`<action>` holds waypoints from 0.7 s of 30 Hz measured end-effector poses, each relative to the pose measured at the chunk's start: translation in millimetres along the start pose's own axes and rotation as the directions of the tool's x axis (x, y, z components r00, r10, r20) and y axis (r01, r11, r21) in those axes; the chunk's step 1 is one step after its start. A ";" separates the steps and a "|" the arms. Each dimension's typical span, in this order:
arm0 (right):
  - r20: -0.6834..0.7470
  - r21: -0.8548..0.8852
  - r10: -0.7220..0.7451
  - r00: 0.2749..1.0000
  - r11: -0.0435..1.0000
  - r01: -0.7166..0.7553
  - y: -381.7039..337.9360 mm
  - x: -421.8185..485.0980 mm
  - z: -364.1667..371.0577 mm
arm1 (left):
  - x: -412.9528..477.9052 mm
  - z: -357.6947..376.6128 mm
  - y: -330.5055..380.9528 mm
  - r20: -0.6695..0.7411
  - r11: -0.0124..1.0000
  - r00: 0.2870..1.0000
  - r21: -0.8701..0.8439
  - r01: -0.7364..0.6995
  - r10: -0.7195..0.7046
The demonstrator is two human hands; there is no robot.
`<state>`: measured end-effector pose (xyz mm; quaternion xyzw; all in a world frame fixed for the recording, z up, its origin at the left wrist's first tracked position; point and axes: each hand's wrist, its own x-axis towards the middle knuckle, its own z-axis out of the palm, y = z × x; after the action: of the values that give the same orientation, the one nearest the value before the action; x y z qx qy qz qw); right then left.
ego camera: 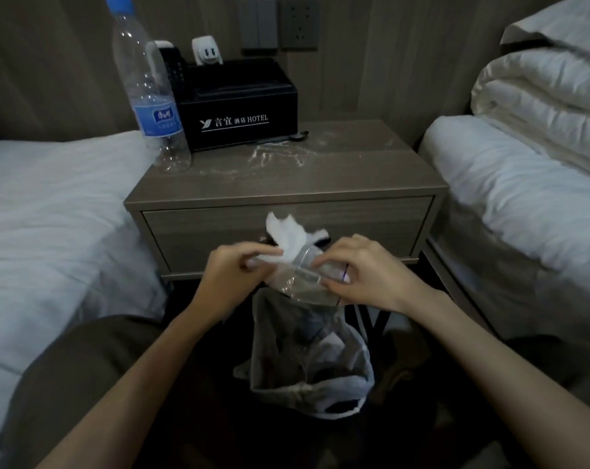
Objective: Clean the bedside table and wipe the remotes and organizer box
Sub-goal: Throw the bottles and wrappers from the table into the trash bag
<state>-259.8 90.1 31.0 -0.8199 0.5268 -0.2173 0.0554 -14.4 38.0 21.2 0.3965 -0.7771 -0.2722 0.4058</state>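
In front of the drawer, my left hand (pixel 234 274) pinches a white tissue (pixel 288 236) that sticks up out of a clear plastic wrapper (pixel 303 282). My right hand (pixel 361 274) grips that wrapper from the right. Behind them stands the wooden bedside table (pixel 337 177), its top smeared with white streaks (pixel 276 157). A black organizer box (pixel 239 103) with white hotel lettering sits at the back left of the table. A black remote (pixel 175 74) and a white one (pixel 207 52) stand inside it. A dark spoon-like utensil (pixel 283 137) lies beside the box.
An empty clear water bottle (pixel 148 89) with a blue label stands at the table's left front corner. A bin lined with a plastic bag (pixel 310 360) sits on the floor below my hands. Beds flank the table: left bed (pixel 50 204), right bed (pixel 523 198) with a folded duvet.
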 end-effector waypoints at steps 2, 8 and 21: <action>0.058 -0.020 -0.003 0.998 1.000 0.004 2.4 -0.4 12.0 | -3.2 9.8 -9.3 0.102 0.999 0.995 0.050 0.010 -0.015; 0.269 -0.044 0.066 0.961 0.997 -0.056 8.8 2.5 46.7 | -20.0 45.1 -45.2 0.385 0.953 0.893 0.276 0.128 -0.231; 0.428 0.005 0.216 0.878 0.970 -0.242 39.7 -0.5 106.5 | -41.4 72.5 -93.3 0.434 0.740 0.796 0.672 0.026 -0.422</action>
<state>-249.1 58.4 -77.7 -0.7773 0.5888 -0.0410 0.2178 -24.2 29.9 -103.3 0.5067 -0.8488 -0.1465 -0.0368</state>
